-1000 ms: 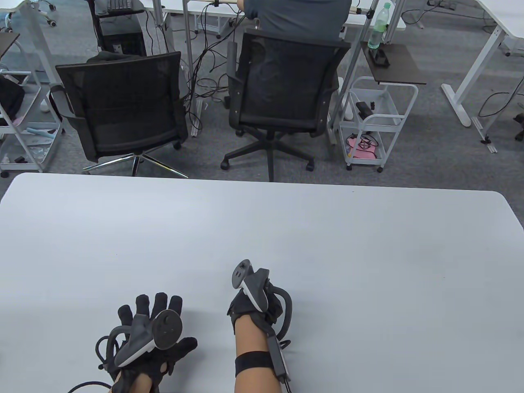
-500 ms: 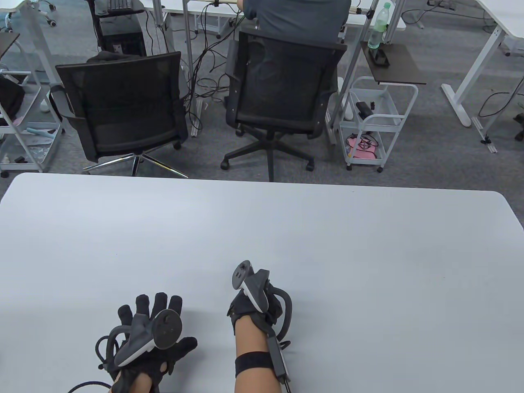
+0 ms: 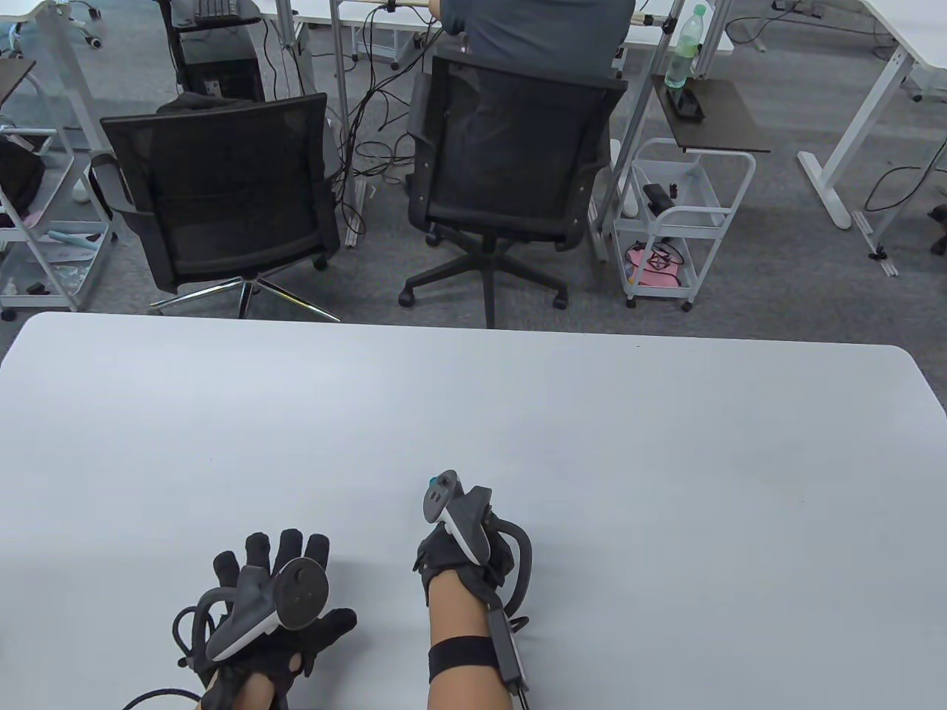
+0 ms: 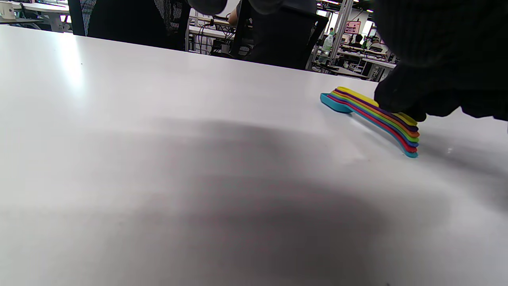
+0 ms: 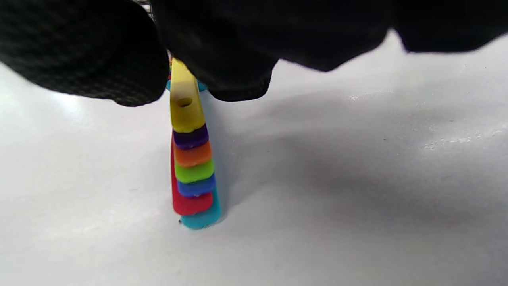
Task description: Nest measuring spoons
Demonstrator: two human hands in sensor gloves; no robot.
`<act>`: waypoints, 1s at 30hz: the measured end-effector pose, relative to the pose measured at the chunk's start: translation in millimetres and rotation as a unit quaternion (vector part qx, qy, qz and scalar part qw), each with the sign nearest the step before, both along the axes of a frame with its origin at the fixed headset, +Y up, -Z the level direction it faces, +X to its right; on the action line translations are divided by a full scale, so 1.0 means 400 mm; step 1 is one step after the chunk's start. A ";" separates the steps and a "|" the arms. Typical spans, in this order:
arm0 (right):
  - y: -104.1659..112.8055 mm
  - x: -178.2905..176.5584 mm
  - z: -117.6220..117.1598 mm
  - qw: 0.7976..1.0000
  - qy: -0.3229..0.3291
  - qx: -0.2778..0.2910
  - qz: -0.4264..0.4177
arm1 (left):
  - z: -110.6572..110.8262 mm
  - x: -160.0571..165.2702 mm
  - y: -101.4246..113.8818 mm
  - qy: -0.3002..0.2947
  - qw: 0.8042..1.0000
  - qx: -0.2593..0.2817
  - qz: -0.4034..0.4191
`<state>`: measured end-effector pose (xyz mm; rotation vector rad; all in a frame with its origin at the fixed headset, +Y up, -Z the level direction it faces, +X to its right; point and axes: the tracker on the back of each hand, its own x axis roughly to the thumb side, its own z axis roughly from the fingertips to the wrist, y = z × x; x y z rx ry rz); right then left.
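Seven measuring spoons (image 5: 192,167) lie nested in one stack on the white table (image 3: 592,458): yellow uppermost, then purple, orange, green, blue, red, teal. The right hand (image 3: 462,551) is curled over the stack, fingertips (image 4: 401,107) touching the yellow handle; whether it grips cannot be determined. The left hand (image 3: 270,614) rests flat on the table beside it, fingers spread, holding nothing.

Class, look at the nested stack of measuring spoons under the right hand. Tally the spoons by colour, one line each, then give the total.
yellow spoon: 1
purple spoon: 1
orange spoon: 1
green spoon: 1
blue spoon: 1
red spoon: 1
teal spoon: 1
Total: 7 spoons, nested in one stack on the table.
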<state>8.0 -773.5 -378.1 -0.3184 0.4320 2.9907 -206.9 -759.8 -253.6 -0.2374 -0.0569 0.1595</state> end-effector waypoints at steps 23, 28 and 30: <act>0.168 0.397 0.086 0.964 0.189 0.185 0.033 | -0.014 -0.016 -0.008 0.027 0.999 0.002 -0.034; 0.129 0.547 0.104 0.966 0.191 0.171 0.020 | -0.013 -0.018 -0.005 0.033 0.998 0.006 -0.046; 0.106 0.592 0.109 0.968 0.190 0.163 0.012 | -0.013 -0.014 -0.003 0.032 0.998 0.010 -0.053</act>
